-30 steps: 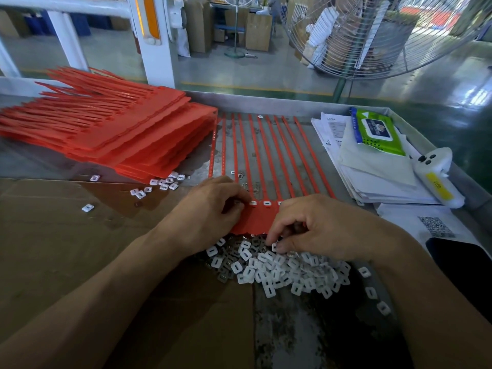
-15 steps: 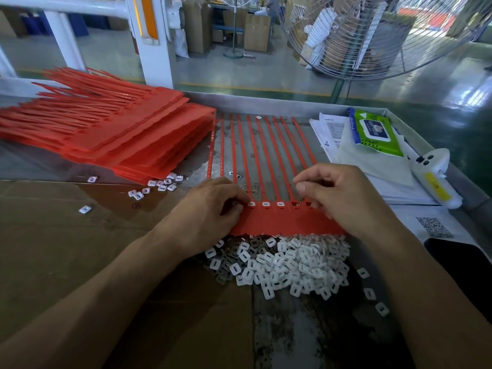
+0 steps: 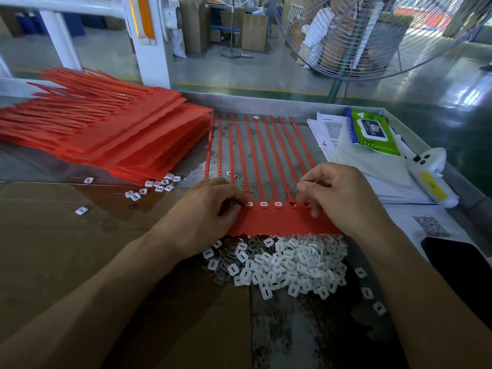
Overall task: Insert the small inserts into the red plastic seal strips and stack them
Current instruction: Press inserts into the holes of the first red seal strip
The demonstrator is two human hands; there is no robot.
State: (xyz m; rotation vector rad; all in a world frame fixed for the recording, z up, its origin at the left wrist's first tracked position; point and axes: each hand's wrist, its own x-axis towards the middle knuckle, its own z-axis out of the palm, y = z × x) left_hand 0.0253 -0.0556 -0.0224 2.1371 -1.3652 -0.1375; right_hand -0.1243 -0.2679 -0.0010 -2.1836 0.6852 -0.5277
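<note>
A red seal strip sheet [image 3: 277,219] lies flat in front of me, its thin tails running away across the metal table. White inserts [image 3: 270,204] sit in the middle slots, and two slots [image 3: 300,204] near the right end show dark. My left hand [image 3: 210,209] grips the sheet's left end with curled fingertips at the slot row. My right hand [image 3: 343,198] hovers curled over the right-end slots, index tip on the sheet; whatever it pinches is hidden. A pile of white inserts [image 3: 287,262] lies just below the sheet. A stack of red strips [image 3: 106,131] lies at the back left.
Cardboard [image 3: 66,249] covers the near left of the table. Loose inserts [image 3: 157,185] lie by the stack. Papers, a green wipes pack [image 3: 371,131], a white handheld device [image 3: 431,177] and a black phone [image 3: 458,259] fill the right side. A floor fan [image 3: 372,35] stands behind the table rim.
My right hand left the insert pile and moved up to the right-end slots of the sheet, fingers curled. One more white insert now sits in the slot row. My left hand stayed at the left end.
</note>
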